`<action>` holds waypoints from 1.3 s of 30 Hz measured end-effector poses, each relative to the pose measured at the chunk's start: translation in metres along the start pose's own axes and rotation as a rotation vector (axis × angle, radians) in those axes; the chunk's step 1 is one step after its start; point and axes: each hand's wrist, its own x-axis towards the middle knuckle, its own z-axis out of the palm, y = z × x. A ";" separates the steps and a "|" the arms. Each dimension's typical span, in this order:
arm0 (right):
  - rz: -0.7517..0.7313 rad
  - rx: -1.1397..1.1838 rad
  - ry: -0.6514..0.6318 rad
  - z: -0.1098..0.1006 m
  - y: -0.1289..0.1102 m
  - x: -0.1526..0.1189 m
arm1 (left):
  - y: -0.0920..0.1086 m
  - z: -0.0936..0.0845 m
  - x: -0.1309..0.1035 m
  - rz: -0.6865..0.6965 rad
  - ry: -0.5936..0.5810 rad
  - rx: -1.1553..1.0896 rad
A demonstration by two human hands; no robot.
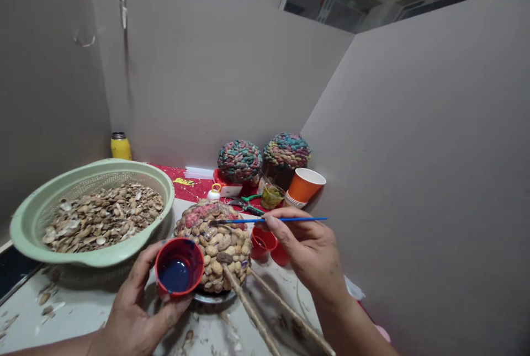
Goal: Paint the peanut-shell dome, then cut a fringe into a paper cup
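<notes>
My left hand (143, 303) is closed round a small red cup (158, 267) that is tilted toward me, with dark blue liquid (178, 276) inside. Between the fingers of my right hand (308, 251) is a thin paintbrush (285, 219) with a blue handle. Its dark tip rests on or just over a round ball covered in peanut shells (223, 245). Pink colour marks the upper part of the ball; the front is plain shell. Two stick-like rods (252, 312) run from the ball toward me. Beneath it shows the edge of a metal dish (215, 296).
A green colander (95, 259) of peanut shells stands left. Two multicoloured shell balls (240, 160) sit at the back, near orange paper cups (305, 185), a yellow bottle (120, 147) and green-handled pliers (248, 204). Red cups (263, 243) stand behind my right hand. Grey walls enclose the table.
</notes>
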 end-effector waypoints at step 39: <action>-0.117 -0.137 0.064 -0.010 0.008 -0.005 | -0.018 -0.004 -0.019 0.181 -0.019 0.071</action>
